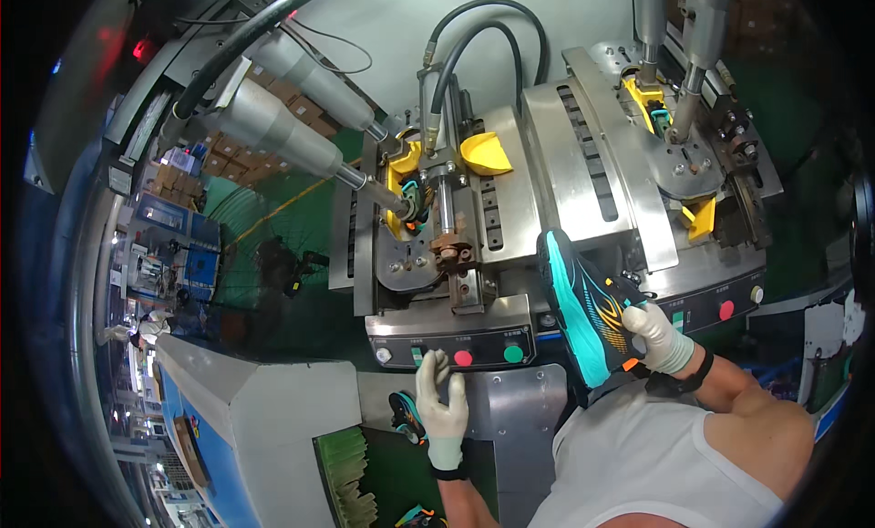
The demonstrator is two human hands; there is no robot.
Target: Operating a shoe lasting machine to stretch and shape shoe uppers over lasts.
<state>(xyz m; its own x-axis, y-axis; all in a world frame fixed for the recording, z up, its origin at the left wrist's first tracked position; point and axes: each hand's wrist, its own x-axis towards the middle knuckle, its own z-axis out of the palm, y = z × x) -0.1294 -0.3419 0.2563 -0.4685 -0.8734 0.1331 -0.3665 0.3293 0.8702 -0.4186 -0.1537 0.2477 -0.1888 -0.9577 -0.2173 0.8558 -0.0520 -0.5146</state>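
Observation:
My right hand (652, 336), in a white glove, grips a black sports shoe (592, 314) with a turquoise sole and orange-yellow markings. The shoe is tilted, its sole edge turned left and its toe up toward the machine. In front of the left control panel (451, 341) is my left hand (442, 405), gloved too, with fingers apart and nothing in them. Just beside its wrist, lower down, another dark shoe (407, 417) shows in part. Inside the left press, a shoe (415, 204) sits under the metal rams, partly hidden by them.
The right press (679, 163) also has a shoe (659, 118) between yellow pads. A yellow pad (486, 154) lies on the left machine's top. Green bristles (344, 478) stand beside a grey housing (292, 400). Another shoe (421, 517) shows at the lower edge. Black hoses arch overhead.

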